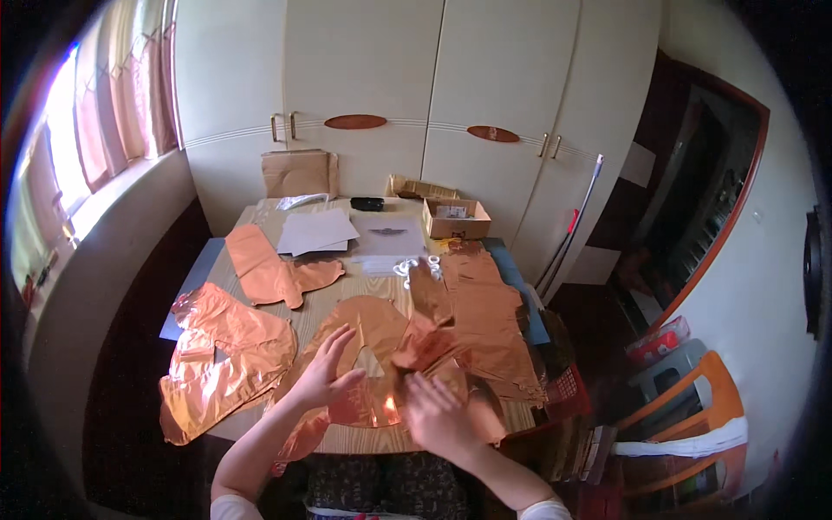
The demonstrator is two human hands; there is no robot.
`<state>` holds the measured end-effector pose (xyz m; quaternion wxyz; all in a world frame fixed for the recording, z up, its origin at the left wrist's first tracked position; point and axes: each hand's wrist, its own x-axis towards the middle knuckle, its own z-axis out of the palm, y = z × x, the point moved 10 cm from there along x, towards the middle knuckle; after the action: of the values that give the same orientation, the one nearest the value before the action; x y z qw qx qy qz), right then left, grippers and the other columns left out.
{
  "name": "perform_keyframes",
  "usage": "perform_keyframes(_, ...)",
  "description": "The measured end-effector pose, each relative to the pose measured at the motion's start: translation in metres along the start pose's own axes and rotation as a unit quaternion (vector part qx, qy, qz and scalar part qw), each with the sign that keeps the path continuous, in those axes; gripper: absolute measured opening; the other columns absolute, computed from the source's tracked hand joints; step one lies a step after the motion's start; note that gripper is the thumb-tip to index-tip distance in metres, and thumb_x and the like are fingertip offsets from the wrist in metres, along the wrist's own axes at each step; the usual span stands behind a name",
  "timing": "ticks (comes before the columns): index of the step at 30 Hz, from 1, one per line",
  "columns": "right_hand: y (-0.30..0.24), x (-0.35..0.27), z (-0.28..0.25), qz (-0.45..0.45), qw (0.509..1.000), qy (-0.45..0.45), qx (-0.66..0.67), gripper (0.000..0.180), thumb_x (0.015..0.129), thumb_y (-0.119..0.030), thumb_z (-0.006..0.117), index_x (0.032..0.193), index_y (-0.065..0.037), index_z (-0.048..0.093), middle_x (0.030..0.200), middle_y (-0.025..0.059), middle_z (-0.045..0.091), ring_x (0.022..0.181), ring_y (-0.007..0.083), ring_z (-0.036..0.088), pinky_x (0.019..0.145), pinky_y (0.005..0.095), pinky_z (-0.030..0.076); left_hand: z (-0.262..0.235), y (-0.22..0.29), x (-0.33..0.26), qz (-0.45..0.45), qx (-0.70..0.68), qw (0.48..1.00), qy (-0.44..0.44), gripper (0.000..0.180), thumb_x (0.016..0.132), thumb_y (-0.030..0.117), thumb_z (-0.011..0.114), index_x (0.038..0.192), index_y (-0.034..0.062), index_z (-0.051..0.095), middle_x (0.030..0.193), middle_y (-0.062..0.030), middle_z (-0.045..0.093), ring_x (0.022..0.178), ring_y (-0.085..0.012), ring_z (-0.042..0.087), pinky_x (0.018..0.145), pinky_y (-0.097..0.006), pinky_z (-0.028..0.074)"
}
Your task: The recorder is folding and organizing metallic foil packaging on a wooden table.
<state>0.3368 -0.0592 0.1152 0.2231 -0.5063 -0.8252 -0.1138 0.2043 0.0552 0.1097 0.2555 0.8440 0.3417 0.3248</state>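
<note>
Several flat, shiny copper-coloured foil balloons cover the wooden table. My left hand (328, 374), fingers outstretched and thumb apart, is over a rounded foil balloon (368, 314) with a small opening in its middle. Fingers extended and a little blurred, my right hand (440, 419) lies on or just above the crumpled foil (425, 344) to its right. I cannot tell whether it presses on the foil. At the left are a large wrinkled balloon (247, 338) and a smaller matte one (260, 264). A stack of foil sheets (485, 303) spreads at the right.
White paper sheets (316, 231), a black packet (367, 204) and an open cardboard box (457, 220) stand toward the back. White ribbon rolls (407, 270) lie mid-table. A wooden chair (711, 390) and a red basket (568, 394) are on the right.
</note>
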Motion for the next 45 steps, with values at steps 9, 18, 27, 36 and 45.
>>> perform_keyframes(9, -0.056, 0.008, 0.079, -0.009, 0.996, -0.074, 0.041, 0.049, 0.091, -0.034, 0.056, 0.125, 0.001, 0.056, 0.124, 0.0185, 0.06, 0.12, 0.0325, 0.054, 0.104, 0.0433, 0.04, 0.071, -0.052, -0.001, 0.001, 0.189, 0.967, -0.171, 0.062, 0.084, 0.036, 0.065, 0.139, 0.0147, 0.046, 0.148, -0.0161, 0.037, 0.141, -0.0401, 0.024, 0.113, -0.056, 0.023)
perform_keyframes(18, 0.018, 0.005, 0.077, 0.072, 0.973, -0.187, 0.111, 0.059, 0.101, -0.044, 0.034, 0.144, -0.004, 0.037, 0.152, 0.0127, 0.034, 0.141, 0.0273, 0.03, 0.115, 0.0421, 0.027, 0.059, -0.086, -0.001, 0.0, 0.283, 0.949, -0.142, 0.066, 0.087, 0.057, 0.053, 0.141, 0.0197, 0.044, 0.149, -0.0115, 0.038, 0.14, -0.038, 0.027, 0.11, -0.062, 0.021)
perform_keyframes(27, 0.104, -0.01, 0.092, 0.103, 0.989, -0.071, 0.08, 0.045, 0.091, -0.031, 0.056, 0.127, -0.005, 0.054, 0.133, 0.0132, 0.055, 0.124, 0.0314, 0.05, 0.103, 0.0451, 0.039, 0.058, -0.096, 0.019, 0.012, 0.285, 0.949, -0.135, 0.067, 0.088, 0.059, 0.051, 0.142, 0.0199, 0.043, 0.149, -0.0104, 0.038, 0.141, -0.0373, 0.027, 0.11, -0.063, 0.02)
perform_keyframes(36, 0.101, -0.016, 0.084, 0.088, 0.988, -0.029, 0.126, 0.038, 0.089, -0.027, 0.06, 0.12, -0.004, 0.059, 0.137, 0.018, 0.048, 0.122, 0.0346, 0.05, 0.102, 0.045, 0.039, 0.058, -0.084, 0.002, 0.032, 0.274, 0.95, -0.147, 0.07, 0.087, 0.058, 0.053, 0.142, 0.0167, 0.042, 0.148, -0.0115, 0.039, 0.14, -0.0382, 0.028, 0.108, -0.065, 0.021)
perform_keyframes(45, 0.097, -0.021, 0.08, 0.095, 0.986, -0.045, 0.127, 0.039, 0.089, -0.026, 0.061, 0.12, -0.002, 0.059, 0.135, 0.0203, 0.048, 0.121, 0.0376, 0.05, 0.103, 0.0447, 0.041, 0.06, -0.079, -0.003, 0.032, 0.274, 0.949, -0.152, 0.07, 0.087, 0.059, 0.052, 0.143, 0.0177, 0.042, 0.149, -0.0115, 0.038, 0.14, -0.0391, 0.027, 0.109, -0.066, 0.018)
